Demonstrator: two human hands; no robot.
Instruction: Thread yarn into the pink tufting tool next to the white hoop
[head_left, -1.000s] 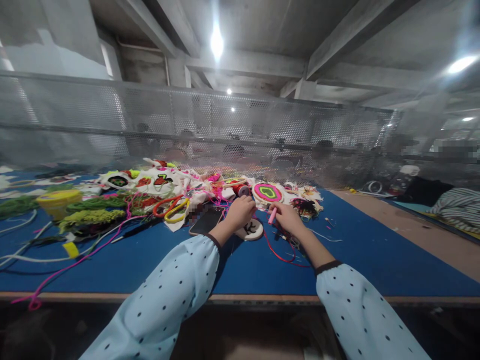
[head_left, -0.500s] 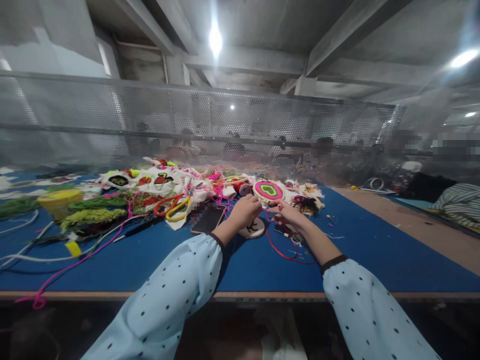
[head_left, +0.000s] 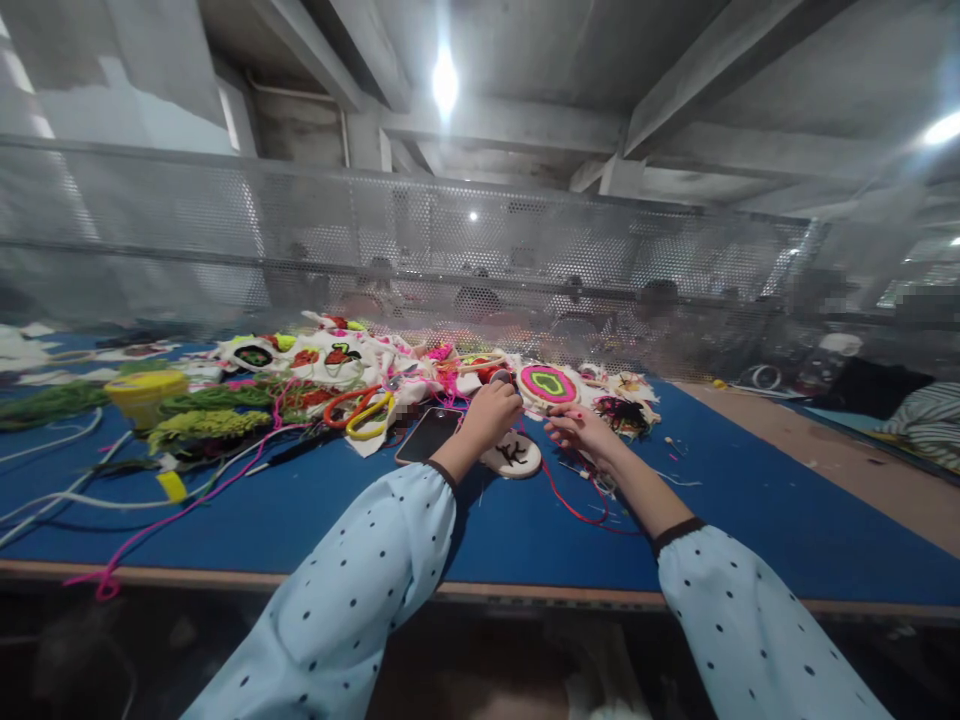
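Observation:
My left hand [head_left: 491, 410] is curled shut just above a small round hoop [head_left: 514, 455] with a black pattern; what its fingers pinch is hidden. My right hand [head_left: 581, 430] lies to the right of that hoop with its fingertips pinched together. A red thread [head_left: 562, 500] trails from under it across the blue table [head_left: 525, 540]. Just beyond both hands stands a hoop with a pink and green heart design [head_left: 547, 383]. A dark phone [head_left: 429, 435] lies left of my left wrist.
Embroidered white cloths [head_left: 330, 360], orange and yellow scissors [head_left: 360, 408], green yarn [head_left: 202, 425] and a yellow tub [head_left: 146, 392] crowd the table's left. Pink yarn [head_left: 105, 580] hangs over the front edge. A perforated metal screen [head_left: 450, 250] backs the table; people sit behind it.
The pink tool in my right hand a second ago is out of sight now. Both hands have lifted slightly towards the heart hoop, and the view has shifted a little.

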